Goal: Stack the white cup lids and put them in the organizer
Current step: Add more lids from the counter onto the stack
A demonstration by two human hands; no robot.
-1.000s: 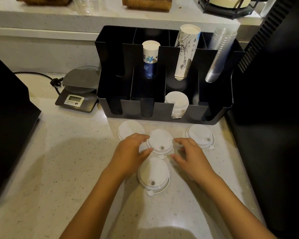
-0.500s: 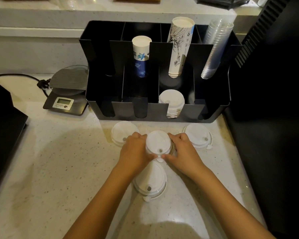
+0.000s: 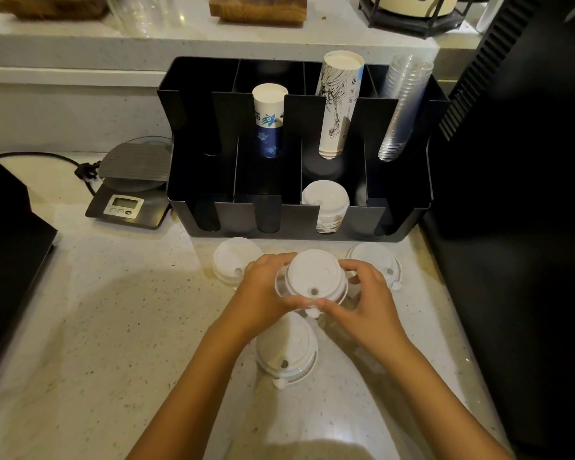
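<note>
Both hands grip one white cup lid (image 3: 313,274), lifted just above the counter. My left hand (image 3: 263,290) closes on its left rim, my right hand (image 3: 365,300) on its right rim. Another white lid (image 3: 287,351) lies on the counter just below the held one. A third lid (image 3: 233,258) rests to the left, partly hidden by my left hand, and one more lid (image 3: 377,260) lies to the right. The black organizer (image 3: 299,220) stands behind them, with a stack of white lids (image 3: 326,204) in its third front slot.
Stacks of paper cups (image 3: 339,101) and clear plastic cups (image 3: 402,104) stand in the organizer's rear slots. A small digital scale (image 3: 130,187) with a cord sits left of it. Dark machines flank the counter at left (image 3: 10,247) and right (image 3: 518,227).
My hands closed in from both sides on the middle lid and raised it slightly off the counter. The other lids stayed in place.
</note>
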